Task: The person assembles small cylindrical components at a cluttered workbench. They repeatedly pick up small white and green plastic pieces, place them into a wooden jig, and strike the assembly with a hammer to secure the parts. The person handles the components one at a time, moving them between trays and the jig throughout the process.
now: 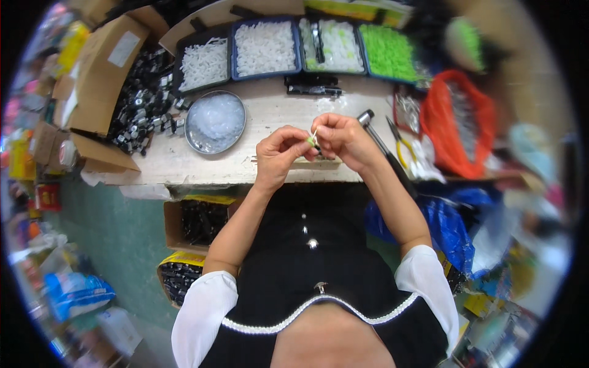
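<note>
At the table's front edge my left hand is closed, its thumb and forefinger pinching a small light-green plastic piece. My right hand meets it there, also closed, with its fingertips on a thin whitish piece that touches the green one. Something small and dark shows just under the fingertips, partly covered by them. Below the hands lies a small wooden block on the edge. Right of my right hand lies a hammer, and beyond it a pair of yellow-handled pliers.
A round metal dish of translucent pieces stands left. Trays of white parts and green parts line the back. Black parts heap beside a cardboard box. A red bag stands right. Black pieces lie mid-table.
</note>
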{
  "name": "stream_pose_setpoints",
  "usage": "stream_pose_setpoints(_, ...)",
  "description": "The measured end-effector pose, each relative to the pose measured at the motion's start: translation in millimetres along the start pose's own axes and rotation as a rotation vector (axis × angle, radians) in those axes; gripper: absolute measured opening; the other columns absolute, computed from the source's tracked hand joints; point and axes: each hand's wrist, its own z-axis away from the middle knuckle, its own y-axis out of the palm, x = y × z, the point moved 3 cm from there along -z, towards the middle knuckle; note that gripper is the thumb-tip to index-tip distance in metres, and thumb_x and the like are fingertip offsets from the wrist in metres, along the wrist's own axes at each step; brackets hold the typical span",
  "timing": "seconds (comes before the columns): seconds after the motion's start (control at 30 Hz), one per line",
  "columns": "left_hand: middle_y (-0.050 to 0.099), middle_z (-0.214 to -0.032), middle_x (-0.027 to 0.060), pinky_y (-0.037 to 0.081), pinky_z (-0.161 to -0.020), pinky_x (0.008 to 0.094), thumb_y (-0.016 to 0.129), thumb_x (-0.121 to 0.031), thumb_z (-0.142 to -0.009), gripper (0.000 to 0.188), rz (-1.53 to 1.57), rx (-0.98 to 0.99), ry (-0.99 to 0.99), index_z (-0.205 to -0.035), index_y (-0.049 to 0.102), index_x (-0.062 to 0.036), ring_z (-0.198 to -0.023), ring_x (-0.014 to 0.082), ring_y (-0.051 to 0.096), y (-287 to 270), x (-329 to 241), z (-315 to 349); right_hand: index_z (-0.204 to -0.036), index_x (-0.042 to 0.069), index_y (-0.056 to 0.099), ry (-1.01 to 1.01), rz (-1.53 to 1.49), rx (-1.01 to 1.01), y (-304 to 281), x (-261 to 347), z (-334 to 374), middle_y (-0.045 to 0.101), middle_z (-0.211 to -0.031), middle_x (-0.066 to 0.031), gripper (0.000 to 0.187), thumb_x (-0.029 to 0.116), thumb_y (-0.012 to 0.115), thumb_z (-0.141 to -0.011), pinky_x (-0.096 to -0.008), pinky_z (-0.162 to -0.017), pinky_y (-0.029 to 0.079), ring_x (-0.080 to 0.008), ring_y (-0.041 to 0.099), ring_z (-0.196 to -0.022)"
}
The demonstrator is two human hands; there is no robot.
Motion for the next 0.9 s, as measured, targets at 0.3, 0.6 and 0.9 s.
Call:
stream_pose_setpoints(0.3, 0.062, -0.086, 0.0090, 0.055, -0.065, 0.0246, 0.060, 0.007, -0.081, 0.013, -0.201, 0.041, 0.189, -0.092, 0.060, 0.0022, -0.075, 0.0157, 0.064, -4, -5, 4, -0.084, 0.003, 0.061, 0.079, -0.009, 0.020, 9, -5, 1, 0.054, -0.066, 0.0022, 0.008, 0.011, 0.062, -0.083, -0.0190, -0.045, 0.036, -0.0042, 0.046, -0.054)
stream_pose_setpoints(0.6, 0.061, -0.089, 0.0109, 0.054, -0.068, 0.0263, 0.057, 0.010, -0.080, 0.016, -0.278, 0.105, 0.174, -0.095, 0.061, 0.0030, -0.076, 0.0179, 0.063, -9, -6, 5, -0.083, 0.001, 0.062, -0.216, 0.457, -0.133, 15, -2, 10, 0.060, -0.077, -0.0020, 0.010, 0.009, 0.057, -0.085, -0.0234, -0.056, 0.040, -0.0106, 0.053, -0.064)
stream_pose_setpoints(0.9, 0.064, -0.082, 0.0073, 0.050, -0.065, 0.0226, 0.061, 0.009, -0.078, 0.015, -0.443, -0.004, 0.266, -0.091, 0.063, 0.0003, -0.073, 0.0129, 0.062, -8, -3, 4, -0.083, -0.001, 0.062, -0.833, 1.029, -0.252, 27, 6, 27, 0.057, -0.077, -0.0105, 0.007, 0.000, 0.063, -0.076, -0.0303, -0.060, 0.045, -0.0220, 0.058, -0.069)
